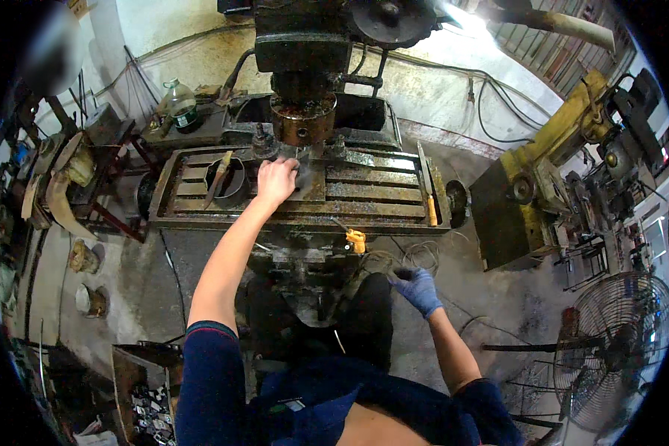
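My left hand [277, 181], bare, reaches over the slotted machine table [379, 195], just below the round cutter head [303, 119]. Its fingers are closed at a metal block [310, 182] on the table; what they pinch is hidden. Left of that hand stands a dark round pot [233, 186] with a wooden-handled brush [220, 175] in it. My right hand [418, 290] wears a blue-grey glove and hangs beside my right knee. Its fingers are loosely bent, with nothing visible in them. Closest to it is a yellow air gun [356, 240] at the table's front edge.
A long file with an orange handle [432, 210] lies at the table's right end. A large caged fan [613, 349] stands at lower right, near a yellow-green machine [516, 201]. A box of small metal parts [152, 412] sits lower left. Hoses [420, 260] coil on the floor.
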Demonstrator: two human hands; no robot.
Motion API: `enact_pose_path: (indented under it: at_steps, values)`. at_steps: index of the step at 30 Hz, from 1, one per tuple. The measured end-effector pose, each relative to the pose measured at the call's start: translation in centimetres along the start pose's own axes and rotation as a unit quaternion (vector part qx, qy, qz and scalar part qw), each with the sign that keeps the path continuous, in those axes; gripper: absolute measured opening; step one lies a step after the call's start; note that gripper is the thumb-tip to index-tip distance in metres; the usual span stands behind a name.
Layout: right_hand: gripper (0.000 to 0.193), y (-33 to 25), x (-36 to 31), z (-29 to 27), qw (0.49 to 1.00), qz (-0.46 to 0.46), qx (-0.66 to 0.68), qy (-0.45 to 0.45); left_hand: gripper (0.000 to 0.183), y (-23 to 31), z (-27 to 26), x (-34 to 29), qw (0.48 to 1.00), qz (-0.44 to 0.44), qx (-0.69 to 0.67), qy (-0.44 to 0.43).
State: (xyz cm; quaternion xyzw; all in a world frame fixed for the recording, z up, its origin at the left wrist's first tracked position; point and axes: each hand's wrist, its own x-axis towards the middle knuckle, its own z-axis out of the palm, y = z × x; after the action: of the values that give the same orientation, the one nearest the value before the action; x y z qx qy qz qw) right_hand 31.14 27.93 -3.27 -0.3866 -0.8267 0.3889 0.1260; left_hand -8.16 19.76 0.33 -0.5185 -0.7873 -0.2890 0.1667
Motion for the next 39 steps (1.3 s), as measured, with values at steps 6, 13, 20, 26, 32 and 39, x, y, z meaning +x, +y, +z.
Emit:
enact_pose_path:
  at_steps: [6,13,20,26,32,39]
  values:
    - [0.024,-2.1,-1.6,-3.2,0.998,0.002,0.042,0.036,0.014,0.9,0.8,1.5,1.000,-0.012,0.012,-0.020]
    - [0.020,-7.5,-0.9,-9.0,0.991,-0.091,-0.034,0.087,0.022,1.5,0.8,1.7,0.997,-0.079,0.009,-0.011]
    - [0.021,-18.8,4.5,-22.0,0.879,-0.296,-0.115,0.355,0.036,1.3,0.8,2.7,0.980,-0.188,0.044,-0.041]
    - [0.038,-32.1,6.9,-31.7,0.727,-0.576,0.265,0.262,0.037,1.4,0.5,3.0,0.979,-0.194,0.038,-0.051]
    - [0.040,-29.5,6.1,-27.6,0.713,-0.548,0.422,0.118,0.037,-0.1,0.9,2.3,0.977,-0.201,0.062,-0.037]
    - [0.036,-22.0,3.3,-19.0,0.734,-0.532,0.275,0.319,0.032,1.1,1.2,2.8,0.983,-0.177,0.031,-0.022]
